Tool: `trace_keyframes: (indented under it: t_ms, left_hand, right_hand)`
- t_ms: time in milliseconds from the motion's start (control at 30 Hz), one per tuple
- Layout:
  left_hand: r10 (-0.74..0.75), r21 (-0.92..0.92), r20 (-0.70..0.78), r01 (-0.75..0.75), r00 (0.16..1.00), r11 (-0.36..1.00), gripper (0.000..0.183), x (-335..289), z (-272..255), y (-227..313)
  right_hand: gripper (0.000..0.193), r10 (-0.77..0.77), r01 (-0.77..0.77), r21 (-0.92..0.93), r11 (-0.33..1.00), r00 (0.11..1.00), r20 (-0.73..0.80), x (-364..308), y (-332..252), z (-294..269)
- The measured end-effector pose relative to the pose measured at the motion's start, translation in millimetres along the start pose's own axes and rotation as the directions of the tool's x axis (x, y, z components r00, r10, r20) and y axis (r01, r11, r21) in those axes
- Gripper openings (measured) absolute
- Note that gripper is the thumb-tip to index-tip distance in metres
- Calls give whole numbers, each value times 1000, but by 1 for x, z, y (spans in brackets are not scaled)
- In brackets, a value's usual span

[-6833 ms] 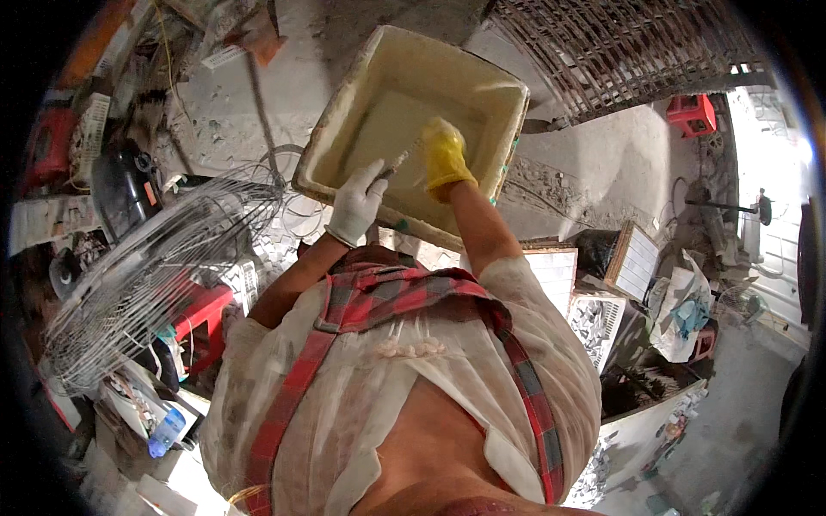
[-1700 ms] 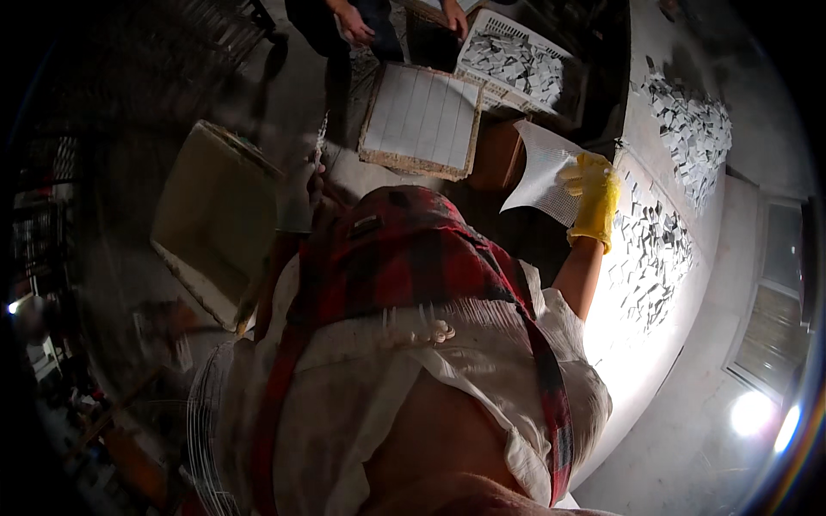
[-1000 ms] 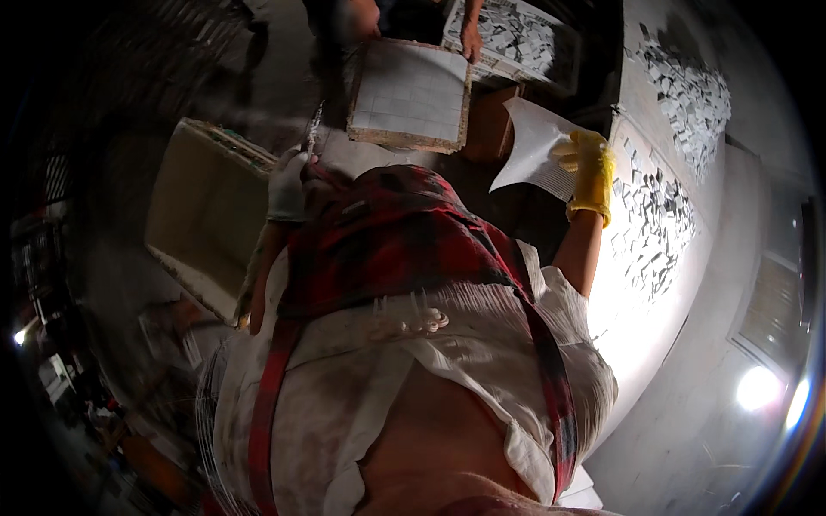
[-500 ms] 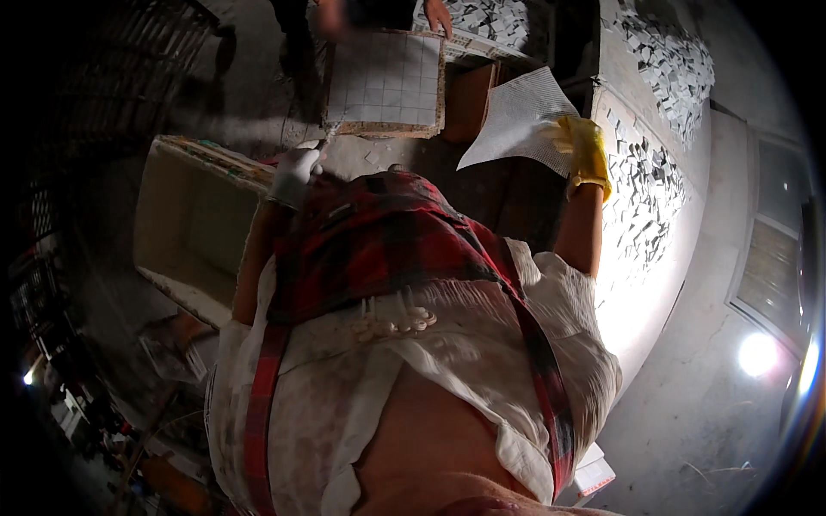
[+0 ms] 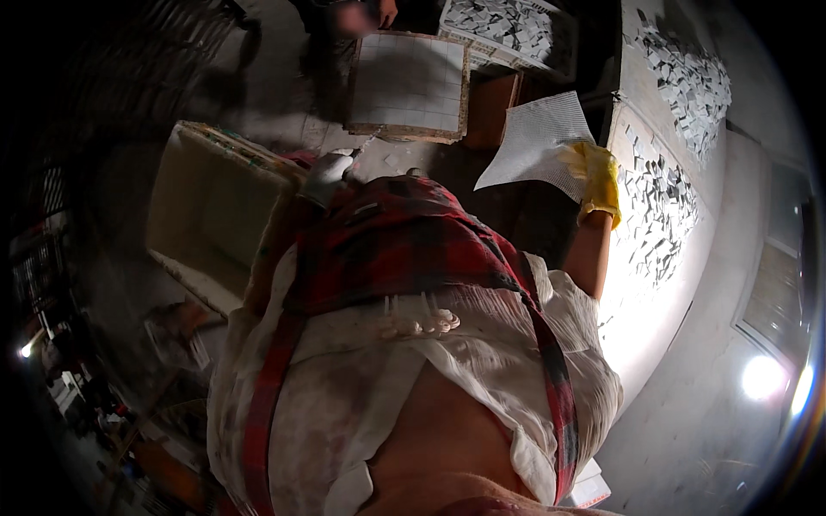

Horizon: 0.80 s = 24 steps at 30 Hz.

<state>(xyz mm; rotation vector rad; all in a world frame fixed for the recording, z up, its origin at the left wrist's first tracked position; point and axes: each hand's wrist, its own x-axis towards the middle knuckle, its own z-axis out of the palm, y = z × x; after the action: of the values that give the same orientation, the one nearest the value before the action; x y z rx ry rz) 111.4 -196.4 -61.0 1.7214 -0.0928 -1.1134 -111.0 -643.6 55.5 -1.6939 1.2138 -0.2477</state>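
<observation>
My right hand (image 5: 594, 176), in a yellow glove, pinches the right edge of a pale mesh sheet (image 5: 538, 142). The sheet hangs in the air, slightly curved, beside the lit worktop. My left hand (image 5: 329, 172) wears a white glove and is closed around a thin tool (image 5: 370, 138), whose narrow tip points toward the board; its exact kind cannot be made out. In front of me lies a square board (image 5: 465, 103) with a rough brown rim, covered by a pale sheet (image 5: 409, 83) marked in a grid of squares.
A deep pale tub (image 5: 159, 206) stands at my left. White crates (image 5: 564, 43) hold many small tile pieces (image 5: 503, 26). More loose tiles (image 5: 658, 202) cover the bright worktop (image 5: 637, 318) at right. Another person's hand (image 5: 388, 13) is at the board's far edge.
The whole view has shifted, with the board now farther right in it. The other person's hand has moved left along the board's far edge. Both my hands keep their holds.
</observation>
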Motion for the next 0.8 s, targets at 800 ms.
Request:
trace_keyframes:
  t_ms: [800]
  left_hand:
    - [-322, -220, -280, 267, 904, 938, 34, 75, 27, -110]
  right_hand:
    - [29, -15, 14, -80, 997, 1000, -10, -38, -14, 4]
